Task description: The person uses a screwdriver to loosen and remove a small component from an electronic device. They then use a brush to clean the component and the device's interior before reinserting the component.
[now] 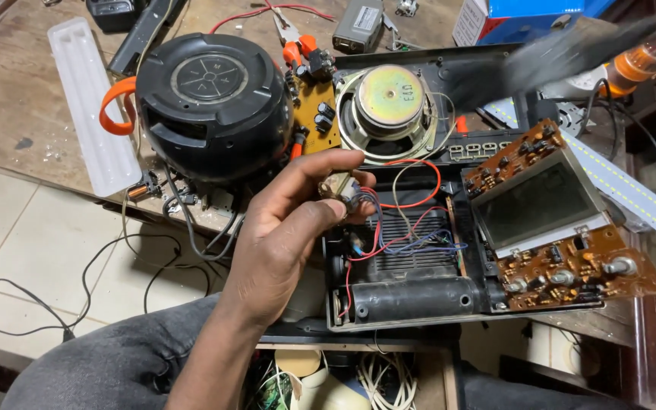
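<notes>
Left hand (286, 228) curled, thumb + fingers pinched on small metal motor (341, 190), held over opened radio chassis (411, 296); red/blue wires (396, 239) trail down. I see no right hand, only a dark blur top right.

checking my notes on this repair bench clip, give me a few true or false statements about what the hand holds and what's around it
1. The left hand pinches a small motor with red and blue wires running from it. True.
2. The round black speaker housing lies inside the opened radio case. False: it sits on the wooden bench, left of the case.
3. A bare loudspeaker cone lies above the hand, magnet side up. True.
4. The brown circuit board with a display panel is left of the hand. False: it is to the right.
5. The right hand grips the circuit board. False: only a dark blur shows at upper right, and what it is cannot be told.
</notes>
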